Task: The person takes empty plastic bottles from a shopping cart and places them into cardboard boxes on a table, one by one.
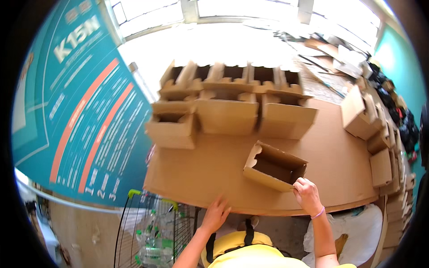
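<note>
Carton (273, 167) | right hand (306, 194) pinching its near-right corner | left hand (216, 215) spread, left of carton | I judge: positioning; next needs steady grip

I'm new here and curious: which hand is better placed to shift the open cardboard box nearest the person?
The right hand, I'd judge: it grips that open box at its near right corner. The left hand is apart from the box, at the near edge of the cardboard sheet.
</note>
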`<action>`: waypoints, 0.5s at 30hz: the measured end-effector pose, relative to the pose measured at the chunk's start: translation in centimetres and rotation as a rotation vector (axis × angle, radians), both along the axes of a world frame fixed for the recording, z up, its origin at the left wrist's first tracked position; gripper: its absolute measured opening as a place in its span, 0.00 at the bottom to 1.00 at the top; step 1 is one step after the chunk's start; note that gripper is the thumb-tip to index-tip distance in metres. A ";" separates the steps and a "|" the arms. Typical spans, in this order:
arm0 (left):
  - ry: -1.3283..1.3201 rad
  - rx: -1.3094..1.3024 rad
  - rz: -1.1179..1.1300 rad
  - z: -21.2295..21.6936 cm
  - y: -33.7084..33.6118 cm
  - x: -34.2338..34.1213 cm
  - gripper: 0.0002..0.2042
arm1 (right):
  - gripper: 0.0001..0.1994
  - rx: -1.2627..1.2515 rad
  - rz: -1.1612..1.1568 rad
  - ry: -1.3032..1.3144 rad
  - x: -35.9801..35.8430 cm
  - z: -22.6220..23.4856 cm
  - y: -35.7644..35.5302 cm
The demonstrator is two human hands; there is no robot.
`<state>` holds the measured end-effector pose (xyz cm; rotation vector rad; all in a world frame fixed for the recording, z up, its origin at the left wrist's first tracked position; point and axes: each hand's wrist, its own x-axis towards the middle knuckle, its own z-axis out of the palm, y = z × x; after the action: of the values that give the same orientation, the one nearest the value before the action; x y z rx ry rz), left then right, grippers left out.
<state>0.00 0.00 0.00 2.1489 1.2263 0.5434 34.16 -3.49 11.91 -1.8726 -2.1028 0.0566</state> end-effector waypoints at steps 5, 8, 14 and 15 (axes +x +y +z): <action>-0.188 0.113 0.241 0.8 2.4 -12.3 0.14 | 0.06 -0.027 0.096 -0.007 -12.7 0.7 5.1; -0.276 0.192 0.541 0.5 3.6 -18.5 0.11 | 0.06 -0.092 0.162 0.038 -17.1 1.7 7.5; -0.063 -0.064 0.908 -9.8 2.5 -31.2 0.11 | 0.07 -0.172 0.187 0.111 -21.8 1.9 10.2; 0.026 -0.144 0.888 -12.6 2.5 -32.6 0.11 | 0.07 -0.175 0.165 0.120 -21.9 1.8 10.4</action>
<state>-32.55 2.48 -12.60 1.4073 2.1469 0.7427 12.27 6.87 13.73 -1.7357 -2.2256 0.3928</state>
